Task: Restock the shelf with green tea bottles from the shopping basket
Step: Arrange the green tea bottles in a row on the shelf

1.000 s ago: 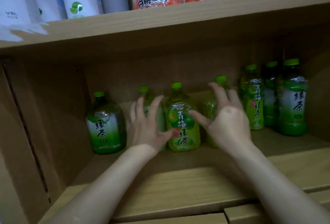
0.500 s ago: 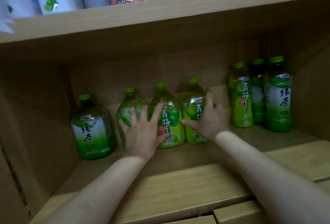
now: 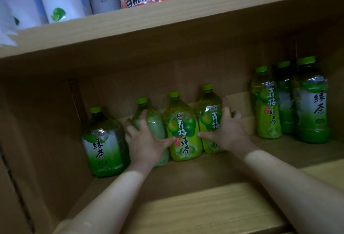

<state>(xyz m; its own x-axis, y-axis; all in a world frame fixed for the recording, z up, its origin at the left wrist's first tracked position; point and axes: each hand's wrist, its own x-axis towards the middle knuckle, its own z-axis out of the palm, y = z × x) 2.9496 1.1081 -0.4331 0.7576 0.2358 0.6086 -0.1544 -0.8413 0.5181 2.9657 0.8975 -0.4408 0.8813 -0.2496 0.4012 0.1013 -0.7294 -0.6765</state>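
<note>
Three green tea bottles stand side by side at the back of the wooden shelf [image 3: 195,205]. My left hand [image 3: 147,144] lies with spread fingers on the pale left bottle [image 3: 157,127], its thumb touching the yellow-green middle bottle [image 3: 183,131]. Fingers apart, my right hand [image 3: 228,133] presses against the right bottle [image 3: 209,107], thumb pointing at the middle one. Neither hand is closed around a bottle. The shopping basket is out of view.
A wider green tea bottle [image 3: 104,144] stands by the left side wall. At the right stand three taller bottles [image 3: 267,107] [image 3: 284,103] [image 3: 312,107]. The upper shelf board [image 3: 167,15] carries white and orange packs.
Both hands reached deeper into the shelf and came to rest against the three middle bottles, which now stand closer together. The view shifted slightly.
</note>
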